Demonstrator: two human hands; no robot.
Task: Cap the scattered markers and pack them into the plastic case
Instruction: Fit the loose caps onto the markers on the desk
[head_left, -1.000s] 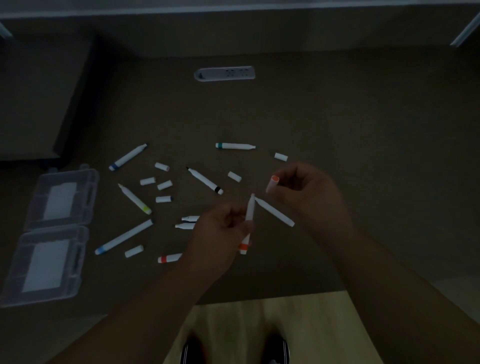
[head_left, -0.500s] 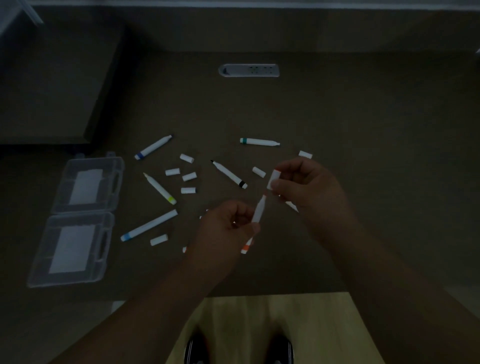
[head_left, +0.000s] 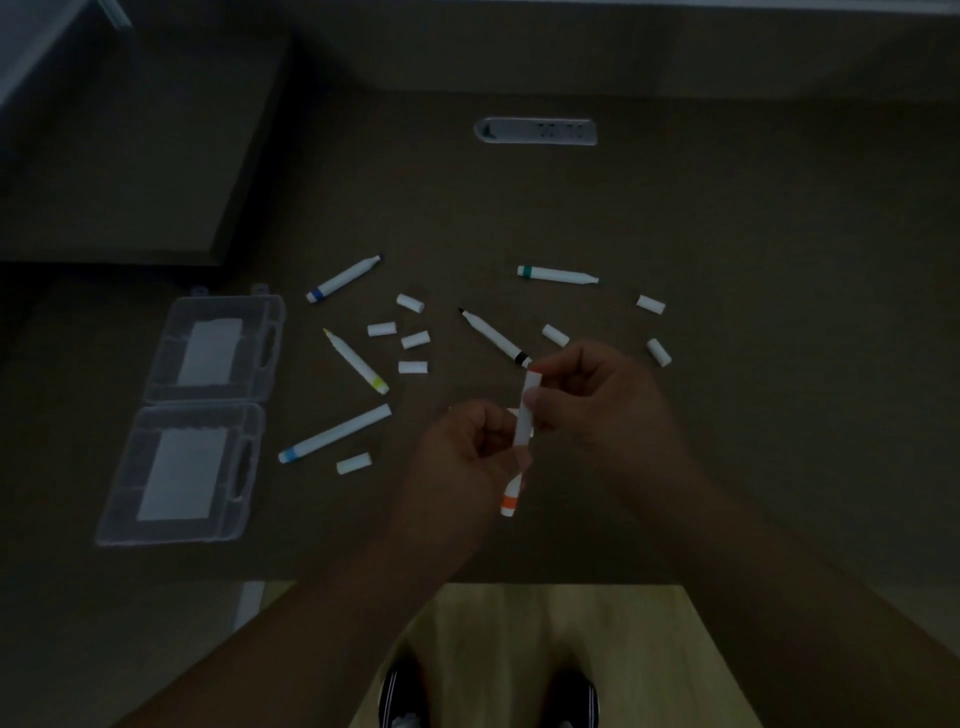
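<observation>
Left hand (head_left: 470, 457) grip curled round orange marker (head_left: 521, 447), right hand (head_left: 587, 400) grip pinching its cap (head_left: 531, 387)

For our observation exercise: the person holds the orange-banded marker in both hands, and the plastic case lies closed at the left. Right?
Not quite. The head view shows the plastic case lying open, both halves flat. The rest holds: left hand and right hand hold the orange-banded marker.

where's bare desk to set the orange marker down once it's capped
Bare desk lies right of the two loose caps, and between the power strip and the green marker. It is crowded from the plastic case across to the black marker.
</observation>
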